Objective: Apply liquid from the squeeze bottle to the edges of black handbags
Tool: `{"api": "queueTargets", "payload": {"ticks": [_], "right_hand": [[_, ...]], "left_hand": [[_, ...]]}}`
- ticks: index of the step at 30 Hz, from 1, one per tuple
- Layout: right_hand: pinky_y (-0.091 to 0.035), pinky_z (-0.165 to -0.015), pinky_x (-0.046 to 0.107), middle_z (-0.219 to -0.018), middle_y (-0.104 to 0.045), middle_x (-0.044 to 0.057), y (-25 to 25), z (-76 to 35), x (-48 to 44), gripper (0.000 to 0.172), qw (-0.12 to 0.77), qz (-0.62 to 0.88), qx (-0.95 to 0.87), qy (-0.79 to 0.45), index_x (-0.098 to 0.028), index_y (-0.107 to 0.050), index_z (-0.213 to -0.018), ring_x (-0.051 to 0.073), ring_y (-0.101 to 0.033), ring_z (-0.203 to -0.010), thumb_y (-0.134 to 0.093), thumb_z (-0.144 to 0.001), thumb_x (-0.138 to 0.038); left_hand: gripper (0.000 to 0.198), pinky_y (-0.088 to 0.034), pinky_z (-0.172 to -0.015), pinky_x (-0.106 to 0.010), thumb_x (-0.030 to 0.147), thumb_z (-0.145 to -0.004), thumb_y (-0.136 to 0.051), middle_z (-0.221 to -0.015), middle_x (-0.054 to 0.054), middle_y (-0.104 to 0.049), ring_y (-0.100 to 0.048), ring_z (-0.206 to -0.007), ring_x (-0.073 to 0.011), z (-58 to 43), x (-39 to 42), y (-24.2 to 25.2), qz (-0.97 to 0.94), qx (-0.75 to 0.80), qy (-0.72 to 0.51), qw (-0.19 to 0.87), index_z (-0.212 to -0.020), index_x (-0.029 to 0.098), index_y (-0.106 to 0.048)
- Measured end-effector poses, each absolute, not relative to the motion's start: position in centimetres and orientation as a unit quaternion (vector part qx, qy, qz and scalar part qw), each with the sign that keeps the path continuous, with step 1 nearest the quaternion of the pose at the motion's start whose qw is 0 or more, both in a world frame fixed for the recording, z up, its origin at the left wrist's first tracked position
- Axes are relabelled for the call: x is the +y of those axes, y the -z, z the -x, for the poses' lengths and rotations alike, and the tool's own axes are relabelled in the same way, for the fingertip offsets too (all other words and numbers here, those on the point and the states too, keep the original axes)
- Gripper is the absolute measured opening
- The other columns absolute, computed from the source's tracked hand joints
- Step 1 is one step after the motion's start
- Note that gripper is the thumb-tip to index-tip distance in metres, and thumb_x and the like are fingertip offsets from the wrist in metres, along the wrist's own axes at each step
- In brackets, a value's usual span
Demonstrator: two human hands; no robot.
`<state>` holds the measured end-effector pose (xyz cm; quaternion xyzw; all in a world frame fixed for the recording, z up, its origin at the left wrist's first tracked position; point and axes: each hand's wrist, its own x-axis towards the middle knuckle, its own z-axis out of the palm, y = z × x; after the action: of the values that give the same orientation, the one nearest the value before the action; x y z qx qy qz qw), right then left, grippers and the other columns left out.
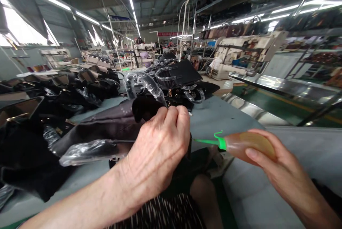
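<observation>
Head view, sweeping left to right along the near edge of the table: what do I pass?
Plastic-wrapped bag handle → left hand pinching the dark bag → green nozzle → glue bottle → right hand.
</observation>
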<state>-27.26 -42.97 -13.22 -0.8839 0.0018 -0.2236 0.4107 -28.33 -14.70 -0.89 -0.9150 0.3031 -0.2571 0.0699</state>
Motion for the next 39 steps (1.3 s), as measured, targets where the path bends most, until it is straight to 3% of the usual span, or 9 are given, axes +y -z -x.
{"api": "queueTargets", "payload": {"ticks": [4, 8, 13, 17, 22, 30, 35, 39], "right_hand": [[-0.053, -0.074, 0.03, -0.104, -0.063, 0.002, 12.4, 27.5, -41.9, 0.047, 0.416, 0.886, 0.016, 0.205, -0.026, -0.054, -0.111, 0.025, -0.062, -0.092, -0.063, -0.075, -0.055], [-0.053, -0.076, 0.033, -0.105, -0.062, 0.003, 12.7, 27.7, -41.2, 0.048, 0.399, 0.886, -0.034, 0.235, -0.025, -0.053, -0.112, 0.025, -0.061, -0.094, -0.065, -0.075, -0.053], [-0.051, -0.082, 0.037, -0.11, -0.058, 0.005, 13.1, 27.9, -40.7, 0.043, 0.37, 0.878, -0.11, 0.284, -0.025, -0.051, -0.115, 0.026, -0.059, -0.098, -0.065, -0.08, -0.046], [-0.045, -0.094, 0.04, -0.116, -0.054, 0.007, 12.9, 28.0, -40.3, 0.043, 0.355, 0.865, -0.19, 0.299, -0.025, -0.048, -0.119, 0.027, -0.054, -0.108, -0.066, -0.082, -0.037], [-0.046, -0.092, 0.036, -0.115, -0.054, 0.006, 12.9, 28.4, -40.1, 0.041, 0.327, 0.875, -0.211, 0.286, -0.026, -0.047, -0.12, 0.024, -0.055, -0.106, -0.064, -0.084, -0.037], [-0.048, -0.086, 0.029, -0.111, -0.056, 0.003, 12.7, 29.0, -40.2, 0.039, 0.297, 0.893, -0.192, 0.279, -0.027, -0.048, -0.117, 0.022, -0.057, -0.101, -0.059, -0.085, -0.045], [-0.047, -0.088, 0.028, -0.11, -0.056, 0.003, 12.9, 29.2, -40.5, 0.037, 0.284, 0.902, -0.188, 0.266, -0.027, -0.047, -0.116, 0.021, -0.058, -0.099, -0.059, -0.086, -0.046], [-0.05, -0.085, 0.03, -0.111, -0.057, 0.004, 13.2, 29.4, -40.4, 0.038, 0.289, 0.904, -0.186, 0.253, -0.028, -0.048, -0.116, 0.023, -0.059, -0.099, -0.059, -0.085, -0.046]], "left_hand": [[0.026, -0.051, -0.055, -0.029, -0.003, -0.064, -0.045, -0.086, -0.008, -0.055, -0.049, -0.072, -0.0203, 28.0, -15.1, 1.3, 0.915, 0.298, 0.266, 0.06, -0.083, 0.013, -0.055], [0.025, -0.054, -0.056, -0.032, -0.004, -0.063, -0.045, -0.088, -0.01, -0.056, -0.053, -0.075, -0.0221, 28.0, -15.3, 1.5, 0.911, 0.305, 0.273, 0.058, -0.08, 0.012, -0.054], [0.026, -0.054, -0.053, -0.032, -0.002, -0.066, -0.044, -0.085, -0.01, -0.056, -0.054, -0.071, -0.0216, 28.0, -15.6, 1.6, 0.917, 0.3, 0.259, 0.044, -0.086, 0.01, -0.056], [0.028, -0.056, -0.059, -0.03, -0.001, -0.07, -0.04, -0.088, -0.01, -0.058, -0.056, -0.077, -0.0208, 28.2, -15.5, 1.8, 0.92, 0.29, 0.259, 0.042, -0.089, 0.012, -0.057], [0.032, -0.056, -0.059, -0.029, -0.002, -0.07, -0.038, -0.088, -0.011, -0.06, -0.058, -0.077, -0.0203, 28.8, -15.4, 2.1, 0.921, 0.282, 0.266, 0.046, -0.091, 0.012, -0.058], [0.043, -0.057, -0.058, -0.031, 0.002, -0.077, -0.035, -0.096, -0.017, -0.064, -0.061, -0.078, -0.0225, 30.3, -15.6, 2.6, 0.912, 0.289, 0.288, 0.044, -0.117, 0.004, -0.052], [0.049, -0.058, -0.071, -0.033, 0.006, -0.083, -0.034, -0.113, -0.017, -0.061, -0.062, -0.093, -0.0243, 31.4, -15.3, 3.4, 0.925, 0.256, 0.282, 0.002, -0.131, 0.01, -0.042], [0.056, -0.059, -0.072, -0.034, 0.009, -0.083, -0.039, -0.118, -0.016, -0.06, -0.063, -0.097, -0.0256, 32.1, -14.9, 4.3, 0.928, 0.242, 0.284, -0.012, -0.139, 0.015, -0.034]]}}
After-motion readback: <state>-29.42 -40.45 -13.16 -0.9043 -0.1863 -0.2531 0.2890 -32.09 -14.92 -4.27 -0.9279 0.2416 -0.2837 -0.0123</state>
